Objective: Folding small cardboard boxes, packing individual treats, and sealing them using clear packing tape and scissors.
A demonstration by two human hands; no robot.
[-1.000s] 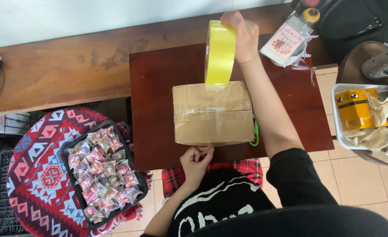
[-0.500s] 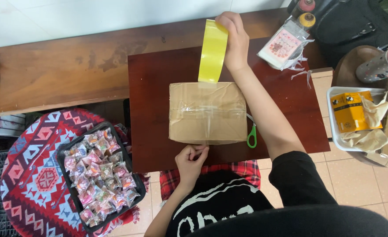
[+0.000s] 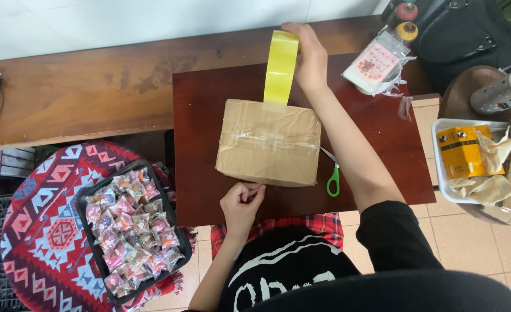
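— Fingers (image 3: 249,193) of the left hand (image 3: 241,208) are curled narrow at the near edge of the box (image 3: 268,143), pinching what looks like the tape end against it. Is that hand any different from a second ago?

— Barely. It has stayed at that near edge while the box sits mid-desk (image 3: 203,115), scissors (image 3: 331,176) just beside its right side.

— And further out?

— The right hand (image 3: 308,58) grips the yellow tape roll (image 3: 281,63), fingers wrapped around its rim, beyond the far edge of the box. Over the last second the roll has come down from high above the box toward the desk.

— Meaning?

— My guess: the strip has been drawn across the top and is being carried down the far side, so this seam looks close to sealed.

— Anything else about?

— A tray of wrapped sweets (image 3: 131,228) to the left, well apart.
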